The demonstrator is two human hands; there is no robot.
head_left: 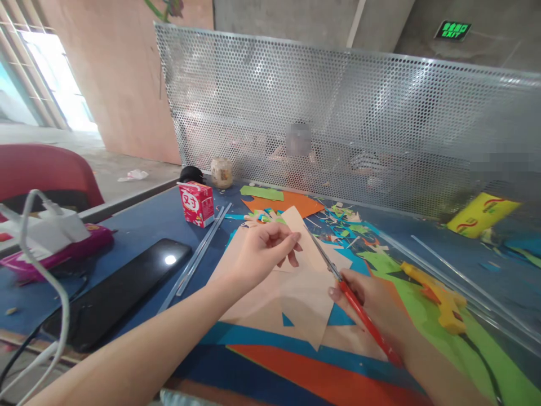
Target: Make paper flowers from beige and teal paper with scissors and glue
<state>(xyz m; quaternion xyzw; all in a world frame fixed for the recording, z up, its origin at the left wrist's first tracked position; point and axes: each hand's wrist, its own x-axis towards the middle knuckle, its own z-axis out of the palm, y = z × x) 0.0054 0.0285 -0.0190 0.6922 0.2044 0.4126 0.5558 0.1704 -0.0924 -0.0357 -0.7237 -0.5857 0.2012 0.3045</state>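
Fingers of the left hand (257, 251) pinch a pale peach paper sheet (306, 287) mid-tabletop; the right hand (372, 304) grips red-handled scissors (359, 310) at its edge. Loosely held paper could tear or skew. A small red drink carton (196, 203) stands near the far edge, contents unseen.

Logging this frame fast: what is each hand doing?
Left hand: closed, pinching the peach paper.
Right hand: closed on the red-handled scissors.
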